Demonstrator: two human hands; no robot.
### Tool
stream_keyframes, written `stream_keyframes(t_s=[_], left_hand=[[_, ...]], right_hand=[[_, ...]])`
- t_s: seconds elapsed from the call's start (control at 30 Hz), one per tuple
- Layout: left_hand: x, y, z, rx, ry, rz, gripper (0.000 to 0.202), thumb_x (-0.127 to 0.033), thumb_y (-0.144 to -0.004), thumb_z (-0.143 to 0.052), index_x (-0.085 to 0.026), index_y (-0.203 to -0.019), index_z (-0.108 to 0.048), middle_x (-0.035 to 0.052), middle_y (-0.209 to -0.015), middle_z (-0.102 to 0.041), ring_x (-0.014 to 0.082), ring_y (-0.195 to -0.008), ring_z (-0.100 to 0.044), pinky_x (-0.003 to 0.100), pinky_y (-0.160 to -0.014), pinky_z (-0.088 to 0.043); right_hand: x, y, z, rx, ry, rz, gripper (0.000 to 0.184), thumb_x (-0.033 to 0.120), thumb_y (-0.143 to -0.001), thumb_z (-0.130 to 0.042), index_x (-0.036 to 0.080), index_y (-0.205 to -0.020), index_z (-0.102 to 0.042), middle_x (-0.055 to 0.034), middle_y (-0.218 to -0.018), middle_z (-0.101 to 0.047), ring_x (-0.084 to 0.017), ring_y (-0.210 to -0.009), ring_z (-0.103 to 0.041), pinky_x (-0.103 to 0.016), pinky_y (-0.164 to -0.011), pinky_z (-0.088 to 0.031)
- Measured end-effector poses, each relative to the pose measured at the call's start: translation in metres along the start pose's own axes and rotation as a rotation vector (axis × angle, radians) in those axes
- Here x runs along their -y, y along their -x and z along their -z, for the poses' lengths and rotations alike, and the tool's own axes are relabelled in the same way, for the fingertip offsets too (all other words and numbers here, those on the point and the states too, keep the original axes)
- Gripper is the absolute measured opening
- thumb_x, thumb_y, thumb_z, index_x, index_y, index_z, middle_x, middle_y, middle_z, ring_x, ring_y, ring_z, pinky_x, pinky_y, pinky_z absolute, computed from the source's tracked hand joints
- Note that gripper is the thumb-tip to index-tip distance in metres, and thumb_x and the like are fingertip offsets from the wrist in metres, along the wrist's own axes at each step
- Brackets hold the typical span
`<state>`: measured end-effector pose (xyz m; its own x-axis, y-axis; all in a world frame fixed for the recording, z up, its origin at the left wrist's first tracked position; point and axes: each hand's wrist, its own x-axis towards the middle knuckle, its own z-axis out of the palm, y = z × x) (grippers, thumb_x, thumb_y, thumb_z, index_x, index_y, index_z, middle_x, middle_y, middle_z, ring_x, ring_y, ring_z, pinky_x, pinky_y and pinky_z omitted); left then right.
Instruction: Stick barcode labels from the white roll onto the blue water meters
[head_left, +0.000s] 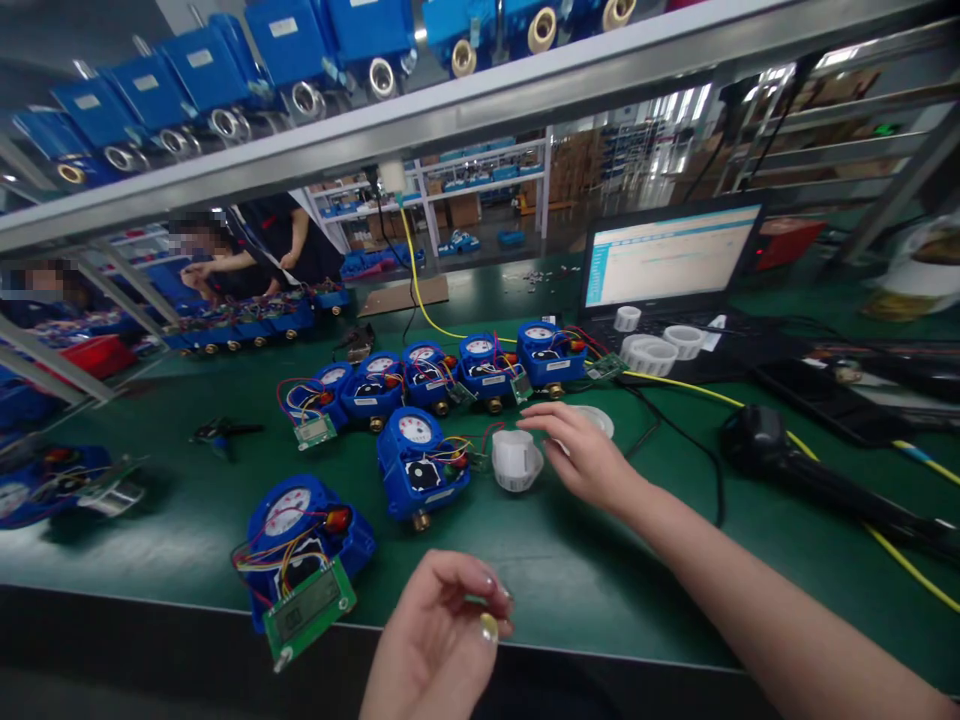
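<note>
My right hand (581, 450) reaches out over the green bench with its fingers stretched, right beside a white roll of labels (516, 462). Behind that hand lies a pale round lid or disc (596, 422), partly covered. My left hand (442, 630) hovers near the bench's front edge, fingers loosely curled, thumb apart, with nothing visible held. Left of it sits a blue water meter (289, 515) whose green circuit board with a display (310, 613) hangs out on wires. Another blue meter (421, 462) with exposed wires stands just left of the label roll.
Behind is a row of several wired blue meters (427, 375). A laptop (667, 260), white label rolls (651, 352), a handheld scanner (757, 440) and a yellow cable (690, 386) occupy the right. Pliers (221, 433) lie left. Overhead, a shelf (420, 125) carries blue units. People work beyond.
</note>
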<state>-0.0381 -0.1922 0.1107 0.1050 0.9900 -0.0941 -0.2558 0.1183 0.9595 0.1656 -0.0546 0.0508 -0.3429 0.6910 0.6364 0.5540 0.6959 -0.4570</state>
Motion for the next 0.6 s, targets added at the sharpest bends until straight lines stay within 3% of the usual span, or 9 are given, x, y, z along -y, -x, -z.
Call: stream_keyframes(t_s=[0.13, 0.33, 0.5, 0.6], left_hand=[[0.035, -0.030, -0.006, -0.044, -0.059, 0.085, 0.020, -0.028, -0.070, -0.068, -0.017, -0.085, -0.060, 0.0053, -0.079, -0.060, 0.0168, -0.075, -0.056, 0.026, -0.067, -0.046], [0.067, -0.066, -0.006, -0.097, -0.293, 0.133, 0.035, -0.024, -0.070, -0.059, -0.015, -0.103, -0.054, 0.0117, -0.100, -0.058, 0.0198, -0.088, -0.054, 0.029, -0.076, -0.046], [0.081, -0.086, -0.015, -0.178, -0.441, 0.065, 0.047, -0.024, -0.070, -0.055, -0.016, -0.116, -0.048, 0.0140, -0.117, -0.050, 0.0243, -0.106, -0.049, 0.034, -0.084, -0.043], [0.087, -0.095, -0.020, -0.202, -0.469, 0.023, 0.049, -0.020, -0.069, -0.054, -0.016, -0.118, -0.047, 0.0152, -0.119, -0.049, 0.0257, -0.108, -0.049, 0.036, -0.084, -0.044]], right_hand=[[-0.026, 0.009, -0.001, 0.165, 0.065, -0.034, 0.044, 0.003, -0.078, -0.039, 0.020, -0.115, -0.054, -0.0108, -0.125, -0.051, -0.024, -0.113, -0.050, -0.046, -0.093, -0.043], [-0.027, 0.016, -0.011, 0.124, 0.023, -0.270, 0.009, 0.016, -0.082, -0.049, 0.017, -0.091, -0.052, -0.0066, -0.083, -0.059, -0.021, -0.076, -0.058, -0.035, -0.066, -0.049], [-0.027, 0.016, -0.003, 0.249, -0.020, -0.141, 0.030, -0.002, -0.075, -0.040, 0.019, -0.089, -0.057, -0.0067, -0.096, -0.059, -0.019, -0.090, -0.056, -0.033, -0.081, -0.046], [-0.025, 0.016, 0.003, 0.317, -0.002, -0.122, 0.024, 0.003, -0.075, -0.048, 0.018, -0.090, -0.058, -0.0077, -0.098, -0.057, -0.021, -0.091, -0.055, -0.035, -0.080, -0.046]])
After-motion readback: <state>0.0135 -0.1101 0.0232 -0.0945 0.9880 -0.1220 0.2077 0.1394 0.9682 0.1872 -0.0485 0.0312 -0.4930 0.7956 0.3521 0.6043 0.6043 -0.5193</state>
